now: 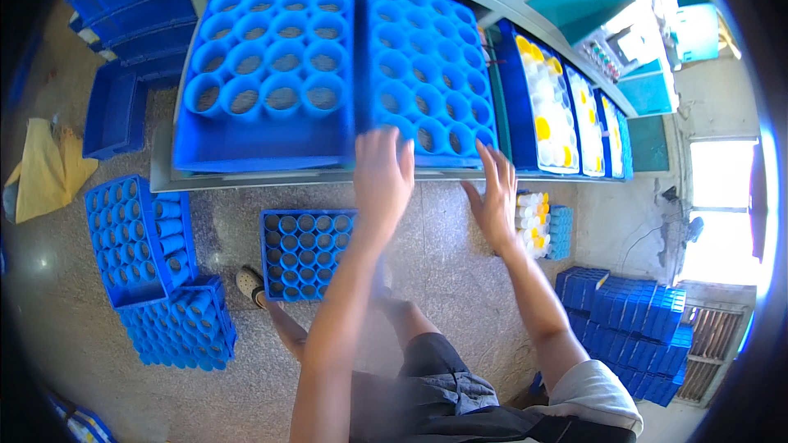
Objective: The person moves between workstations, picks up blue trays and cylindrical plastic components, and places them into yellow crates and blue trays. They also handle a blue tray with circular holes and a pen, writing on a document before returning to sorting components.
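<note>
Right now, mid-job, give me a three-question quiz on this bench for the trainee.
1. True or false: the left hand reaches the near edge of the right-hand blue cup tray on the bench.
2. What lies in the tray with yellow and white pieces: A) caps, B) cloth, C) tools?
3. Fill in: the blue crate of tubes on the floor lies ____ the left forearm.

Key:
1. True; the right hand hovers open beside it, holding nothing.
2. A
3. left of
</note>
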The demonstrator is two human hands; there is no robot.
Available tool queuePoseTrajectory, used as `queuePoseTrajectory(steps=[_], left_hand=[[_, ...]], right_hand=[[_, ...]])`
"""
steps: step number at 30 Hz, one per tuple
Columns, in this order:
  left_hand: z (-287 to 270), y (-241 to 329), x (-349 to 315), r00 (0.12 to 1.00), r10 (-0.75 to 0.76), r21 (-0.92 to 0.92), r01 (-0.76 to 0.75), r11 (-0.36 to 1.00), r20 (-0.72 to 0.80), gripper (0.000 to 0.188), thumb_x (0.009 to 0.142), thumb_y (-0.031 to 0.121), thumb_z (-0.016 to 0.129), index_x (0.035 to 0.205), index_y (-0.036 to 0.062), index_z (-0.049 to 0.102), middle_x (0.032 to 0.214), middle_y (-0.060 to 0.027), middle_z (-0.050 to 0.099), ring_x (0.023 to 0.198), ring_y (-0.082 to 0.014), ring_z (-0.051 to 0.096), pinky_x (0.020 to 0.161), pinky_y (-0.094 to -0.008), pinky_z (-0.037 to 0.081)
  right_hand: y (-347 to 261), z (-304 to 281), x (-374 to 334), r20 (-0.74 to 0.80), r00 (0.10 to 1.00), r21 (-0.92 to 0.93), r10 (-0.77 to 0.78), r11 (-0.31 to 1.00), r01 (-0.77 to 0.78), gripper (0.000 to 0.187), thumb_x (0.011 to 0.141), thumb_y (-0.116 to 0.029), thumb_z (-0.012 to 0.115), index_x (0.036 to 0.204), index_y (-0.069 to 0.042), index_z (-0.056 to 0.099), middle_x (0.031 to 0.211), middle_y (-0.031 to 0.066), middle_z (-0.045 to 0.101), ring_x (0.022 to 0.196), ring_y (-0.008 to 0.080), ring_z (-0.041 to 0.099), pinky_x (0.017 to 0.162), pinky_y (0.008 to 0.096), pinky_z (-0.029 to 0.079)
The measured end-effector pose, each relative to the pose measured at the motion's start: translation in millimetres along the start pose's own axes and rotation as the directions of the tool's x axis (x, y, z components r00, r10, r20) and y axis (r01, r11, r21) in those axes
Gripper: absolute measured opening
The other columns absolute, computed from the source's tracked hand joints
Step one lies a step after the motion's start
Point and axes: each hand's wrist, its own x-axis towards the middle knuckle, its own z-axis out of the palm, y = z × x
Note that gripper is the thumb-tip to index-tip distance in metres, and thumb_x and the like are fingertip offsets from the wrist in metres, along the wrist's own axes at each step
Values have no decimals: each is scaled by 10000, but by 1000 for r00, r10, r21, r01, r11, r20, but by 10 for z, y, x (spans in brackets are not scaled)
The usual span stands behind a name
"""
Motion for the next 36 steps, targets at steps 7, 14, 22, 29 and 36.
queuePoseTrajectory(steps=[7, 14, 22, 29, 36], left_hand=[[751, 242, 148, 930, -245, 643, 12, 766, 274, 244, 827, 261, 729, 687, 62, 746, 768, -150, 727, 857, -321, 687, 727, -488, 490], [-13, 658, 287, 979, -117, 453, 28, 891, 169, 153, 797, 187, 697, 687, 82, 710, 771, -104, 694, 819, -290, 647, 723, -457, 449], [-3042, 207, -688, 945, -325, 289, 299, 910, 45, 208, 753, 158, 804, 687, 77, 623, 700, -70, 572, 760, -282, 572, 647, -418, 368], [-5393, -2201, -2029, 851, -484, 794, 434, 425, -207, 214, 758, 164, 796, 676, 79, 618, 735, -72, 595, 805, -299, 578, 718, -454, 378], [-6593, -4424, -2746, 888, -307, 827, 440, 349, -343, 179, 840, 203, 769, 796, 93, 634, 804, -49, 604, 812, -282, 584, 709, -429, 369]], right_hand=[[907, 159, 506, 441, 854, 117, -277, 961, 251, 527, 846, -381, 785, 1275, -110, 642, 1078, 174, 700, 1093, 375, 618, 936, 486, 467], [744, -113, 799, 411, 891, 151, -194, 978, 143, 389, 746, -354, 853, 993, -69, 758, 1023, 179, 728, 982, 367, 682, 847, 457, 535], [-1123, -804, 152, 362, 825, 339, -433, 886, 316, 284, 638, 73, 768, 895, -48, 768, 903, 168, 725, 867, 358, 690, 799, 428, 547], [-3926, 1321, -626, 727, 371, 607, -578, 793, 48, 313, 758, -315, 834, 938, -66, 772, 888, 155, 729, 802, 329, 706, 705, 392, 541], [-6445, 3472, -1449, 533, 640, 754, -554, 653, -64, 256, 807, -280, 777, 1031, -155, 773, 1017, 145, 722, 919, 341, 684, 802, 437, 553]])
